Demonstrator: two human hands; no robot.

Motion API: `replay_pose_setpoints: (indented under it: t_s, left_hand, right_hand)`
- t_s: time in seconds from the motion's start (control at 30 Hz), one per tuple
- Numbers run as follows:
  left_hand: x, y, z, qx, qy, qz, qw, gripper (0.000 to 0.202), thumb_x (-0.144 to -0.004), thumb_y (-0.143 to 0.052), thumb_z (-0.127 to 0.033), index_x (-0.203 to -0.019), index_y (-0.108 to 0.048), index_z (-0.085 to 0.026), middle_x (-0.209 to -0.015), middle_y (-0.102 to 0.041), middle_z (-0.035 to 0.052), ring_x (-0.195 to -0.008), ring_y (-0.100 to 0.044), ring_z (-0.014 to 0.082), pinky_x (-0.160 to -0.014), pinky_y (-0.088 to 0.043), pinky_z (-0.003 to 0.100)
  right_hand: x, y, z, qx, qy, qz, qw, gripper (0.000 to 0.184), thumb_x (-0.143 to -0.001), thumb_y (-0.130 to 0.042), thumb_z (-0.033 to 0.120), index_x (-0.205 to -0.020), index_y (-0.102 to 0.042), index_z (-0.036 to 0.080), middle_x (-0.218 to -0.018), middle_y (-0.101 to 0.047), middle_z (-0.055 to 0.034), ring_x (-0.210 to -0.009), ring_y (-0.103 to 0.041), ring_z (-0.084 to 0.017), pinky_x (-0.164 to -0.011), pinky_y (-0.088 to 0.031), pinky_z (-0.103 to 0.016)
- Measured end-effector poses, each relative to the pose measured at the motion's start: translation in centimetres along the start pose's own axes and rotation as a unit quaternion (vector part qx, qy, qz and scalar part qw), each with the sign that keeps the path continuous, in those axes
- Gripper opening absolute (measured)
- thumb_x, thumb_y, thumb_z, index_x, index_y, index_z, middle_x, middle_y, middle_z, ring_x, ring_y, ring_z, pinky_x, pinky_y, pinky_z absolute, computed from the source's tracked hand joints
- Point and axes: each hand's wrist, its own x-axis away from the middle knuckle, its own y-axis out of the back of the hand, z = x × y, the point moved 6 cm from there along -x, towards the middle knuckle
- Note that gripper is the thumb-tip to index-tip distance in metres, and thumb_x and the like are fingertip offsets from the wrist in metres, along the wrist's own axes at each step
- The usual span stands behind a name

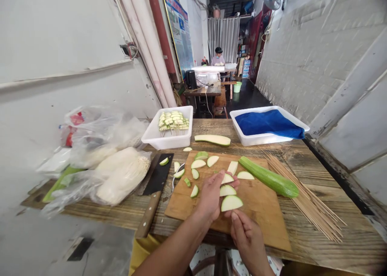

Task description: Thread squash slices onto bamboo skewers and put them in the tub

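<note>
Far L: crinkly clear plastic bag [122, 175], pale contents. Next, cleaver [157, 177]: flat dark blade, wood handle. Then smooth wood cutting board [256, 211] w/ loose zucchini pieces [198, 164]. L hand [211, 193], fingers curled, grips column of half-moon zucchini slices [231, 203], pale flesh, thin green rim. R hand [246, 229]: thumb & fingers bent in; can't tell what, if anything, they grip. Long green zucchini [267, 177], then thin straight wood skewers [305, 201]. Held slices: along L palm, just above R fingertips.
</note>
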Motion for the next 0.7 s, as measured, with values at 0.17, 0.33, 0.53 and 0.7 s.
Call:
replay_pose_setpoints:
  t_s: [0.17, 0.33, 0.53, 0.7]
  left_hand:
    - [0.2, -0.4, 0.9, 0.012, -0.002, 0.004, 1.000, 0.033, -0.073, -0.059, -0.041, -0.087, -0.060, -0.011, -0.084, -0.067, 0.0113, -0.076, -0.065, 0.0215, -0.067, -0.052, 0.034]
    - [-0.4, 3.2, -2.3, -0.028, -0.026, -0.015, 0.999, 0.043, -0.077, -0.051, -0.044, -0.109, -0.053, -0.015, -0.098, -0.065, 0.0128, -0.085, -0.063, 0.0203, -0.072, -0.051, 0.034]
    - [-0.5, 11.6, -10.5, -0.304, -0.274, -0.195, 0.892, 0.033, -0.072, -0.059, -0.036, -0.098, -0.060, -0.016, -0.096, -0.066, 0.0093, -0.085, -0.061, 0.0194, -0.080, -0.047, 0.034]
    - [-0.8, 10.7, -11.5, -0.604, -0.289, -0.203, 0.714, 0.026, -0.075, -0.052, -0.032, -0.091, -0.066, -0.017, -0.092, -0.067, 0.0079, -0.081, -0.061, 0.0198, -0.079, -0.043, 0.034]
  right_hand:
    - [0.0, 0.0, 0.4, 0.005, 0.002, -0.007, 1.000, 0.033, -0.084, -0.043, 0.046, -0.076, -0.054, 0.016, -0.046, -0.028, 0.0092, -0.039, -0.025, -0.007, -0.038, -0.020, -0.018]
    - [0.4, 2.5, 0.2, 0.009, -0.007, -0.044, 0.999, 0.033, -0.084, -0.045, 0.046, -0.083, -0.054, 0.015, -0.046, -0.028, 0.0089, -0.040, -0.026, -0.007, -0.039, -0.019, -0.019]
    - [-0.2, 6.0, -0.3, 0.055, -0.003, -0.060, 0.997, 0.034, -0.084, -0.046, 0.047, -0.091, -0.055, 0.015, -0.048, -0.030, 0.0079, -0.041, -0.029, -0.007, -0.039, -0.022, -0.018]
    - [-0.6, 5.8, -0.2, 0.062, 0.006, -0.042, 0.997, 0.034, -0.085, -0.046, 0.046, -0.090, -0.056, 0.014, -0.047, -0.028, 0.0090, -0.040, -0.027, -0.006, -0.038, -0.021, -0.017]
